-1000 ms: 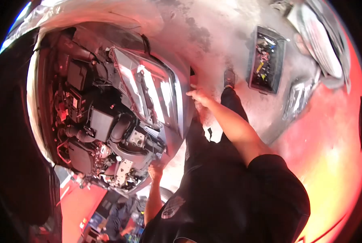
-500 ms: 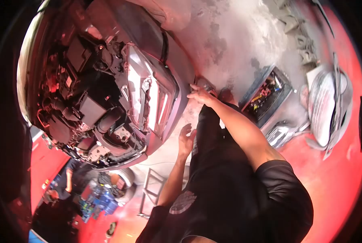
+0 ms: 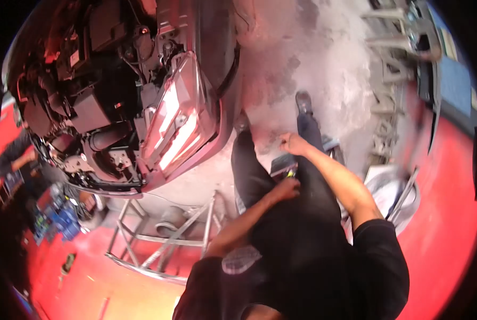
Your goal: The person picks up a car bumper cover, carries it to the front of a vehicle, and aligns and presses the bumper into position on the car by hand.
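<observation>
My left hand (image 3: 287, 189) is low in front of my thighs, blurred, with its fingers bunched so that I cannot tell whether they hold anything. My right hand (image 3: 294, 144) hovers beside my right leg, fingers loosely bent and apart, with nothing seen in them. Between my legs part of a dark toolbox (image 3: 283, 163) shows, with something yellow-green near my left hand; my legs and hands hide much of it. On the left stands a car with its engine bay (image 3: 92, 109) exposed and a large headlight (image 3: 181, 118) at its front corner, apart from both hands.
A metal tube frame (image 3: 166, 242) stands on the floor at lower left. Blue items (image 3: 62, 218) lie farther left, near another person's arm (image 3: 22, 160). Metal parts (image 3: 390, 69) line the right side, with a pale rounded part (image 3: 385, 189) below them.
My view has turned and shifted to the right, away from the car. Both hands have moved away from the car's front edge. The toolbox now lies between my legs in view.
</observation>
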Action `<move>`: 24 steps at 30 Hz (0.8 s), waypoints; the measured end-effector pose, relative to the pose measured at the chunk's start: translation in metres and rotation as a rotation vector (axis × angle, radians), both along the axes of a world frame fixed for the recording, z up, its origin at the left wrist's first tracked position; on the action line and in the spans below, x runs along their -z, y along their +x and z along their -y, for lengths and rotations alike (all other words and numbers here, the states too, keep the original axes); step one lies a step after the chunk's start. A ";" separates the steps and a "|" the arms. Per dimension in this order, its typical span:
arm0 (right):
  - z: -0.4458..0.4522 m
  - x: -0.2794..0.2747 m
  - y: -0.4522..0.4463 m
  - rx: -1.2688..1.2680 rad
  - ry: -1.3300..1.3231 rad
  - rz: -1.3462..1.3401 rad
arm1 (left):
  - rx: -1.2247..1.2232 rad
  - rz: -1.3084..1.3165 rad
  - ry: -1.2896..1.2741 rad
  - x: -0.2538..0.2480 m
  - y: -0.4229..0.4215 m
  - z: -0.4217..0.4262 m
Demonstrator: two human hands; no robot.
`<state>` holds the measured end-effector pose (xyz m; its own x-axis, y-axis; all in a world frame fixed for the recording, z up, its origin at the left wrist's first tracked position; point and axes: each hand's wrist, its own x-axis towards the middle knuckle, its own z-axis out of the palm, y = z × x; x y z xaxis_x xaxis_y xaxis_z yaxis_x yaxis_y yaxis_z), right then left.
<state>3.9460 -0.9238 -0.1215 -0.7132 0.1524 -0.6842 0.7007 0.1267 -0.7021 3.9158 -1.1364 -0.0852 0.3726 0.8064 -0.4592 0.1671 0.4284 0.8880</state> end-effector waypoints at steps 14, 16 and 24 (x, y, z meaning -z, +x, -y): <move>-0.155 0.096 -0.181 0.335 -0.249 -0.471 | -2.195 0.617 -0.376 0.059 -0.121 0.063; -0.153 0.111 -0.192 0.336 -0.336 -0.479 | -2.238 0.514 -0.001 0.055 -0.169 0.045; -0.166 0.181 -0.207 0.152 -0.116 -0.629 | -2.377 0.178 0.537 0.117 -0.182 0.010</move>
<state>3.7386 -0.7578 -0.3022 -0.9589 0.2333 -0.1613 0.1557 -0.0425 -0.9869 3.7335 -1.1460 -0.2018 -0.9326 -0.2652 -0.2447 -0.1002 -0.4611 0.8816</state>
